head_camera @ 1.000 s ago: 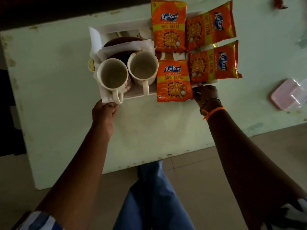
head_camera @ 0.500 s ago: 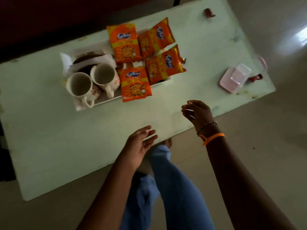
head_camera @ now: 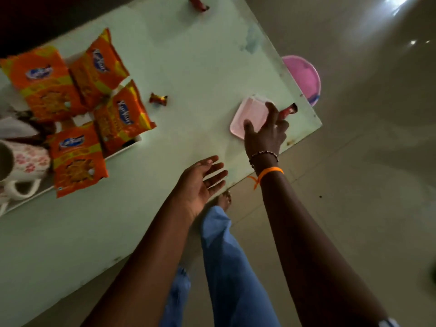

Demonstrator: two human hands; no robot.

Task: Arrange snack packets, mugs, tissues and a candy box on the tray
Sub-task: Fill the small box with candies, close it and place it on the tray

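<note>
The right hand (head_camera: 265,132) reaches over the pink candy box (head_camera: 247,114) near the right end of the pale green table (head_camera: 188,67); its fingers are spread and lie across the box's near right part, the thumb at the box's near edge, but whether they actually grasp it or only hover above cannot be told, since the hand hides the box's right side. A red wrapped candy (head_camera: 289,111) pokes out just beyond the fingertips. The left hand (head_camera: 200,182) is held above the table's near edge, palm turned up, fingers relaxed and holding nothing. At the left, four orange snack packets (head_camera: 77,159) lie over the white tray (head_camera: 134,141), covering most of it. A floral mug (head_camera: 26,161) stands on the tray, cut off by the frame edge, and the tissues (head_camera: 14,128) behind it are blurred and partly hidden. A loose candy (head_camera: 158,99) lies on the table beside the tray. A pink round thing (head_camera: 304,76) shows past the table's far right edge, mostly hidden.
</note>
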